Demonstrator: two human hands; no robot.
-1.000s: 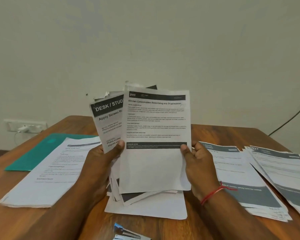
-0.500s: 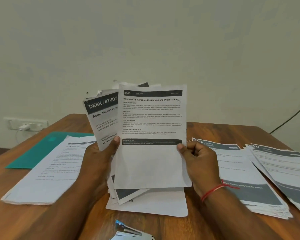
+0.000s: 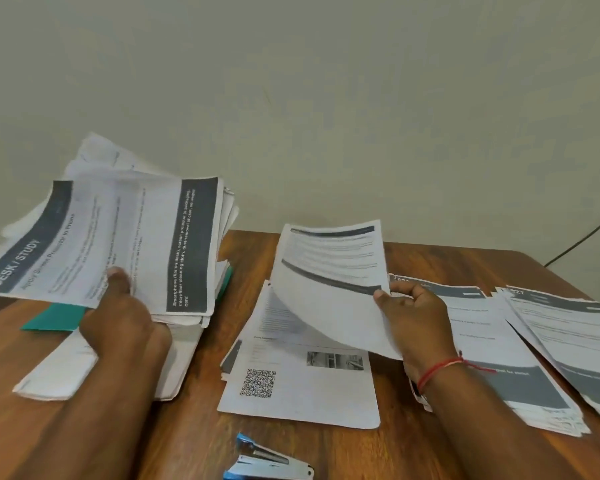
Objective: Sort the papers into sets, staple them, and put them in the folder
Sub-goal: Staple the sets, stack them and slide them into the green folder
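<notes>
My left hand [image 3: 118, 317] grips a thick bundle of printed papers [image 3: 118, 237], swung out to the left above the table, its top sheet headed "DESK / STUDY". My right hand [image 3: 413, 323] pinches a single printed sheet [image 3: 329, 282] by its right edge and holds it curled just above a small pile [image 3: 302, 386] at the table's middle, whose top page shows a QR code. A green folder [image 3: 54, 318] lies partly hidden under the bundle. A blue stapler [image 3: 267, 460] lies at the near edge.
A flat stack of sheets [image 3: 70, 375] lies on the left under my left forearm. Two more stacks, one [image 3: 492, 358] beside my right hand and one [image 3: 575, 341] at the far right, cover the wooden table [image 3: 194, 427]. A dark cable [image 3: 586, 237] runs along the wall.
My hands have parted. The left hand swung the bundle out to the left and turned it sideways; the right hand drew the single sheet away and lowered it over the middle pile.
</notes>
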